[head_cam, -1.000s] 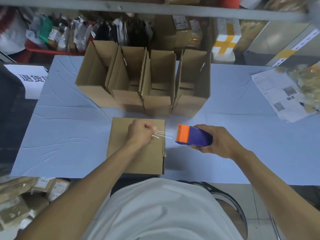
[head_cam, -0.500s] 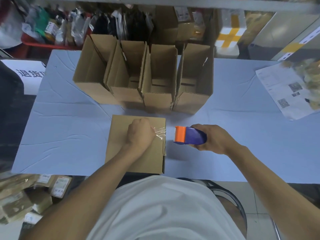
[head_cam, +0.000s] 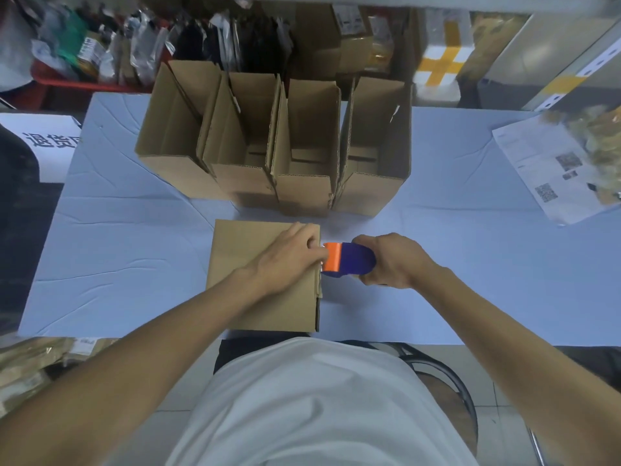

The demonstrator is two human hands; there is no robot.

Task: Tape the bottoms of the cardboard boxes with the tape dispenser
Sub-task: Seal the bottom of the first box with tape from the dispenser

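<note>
Head: four open boxes upright

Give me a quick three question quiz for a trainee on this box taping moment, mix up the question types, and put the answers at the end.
1. True or false: the right hand grips the tape dispenser.
2. How many open boxes stand in the row behind the box being taped?
3. Multiple choice: where is the left hand?
A. Inside an open box
B. On the upturned box, at its right edge, next to the dispenser's orange end
C. Flat on the blue tabletop

Key
1. True
2. Four
3. B
</note>
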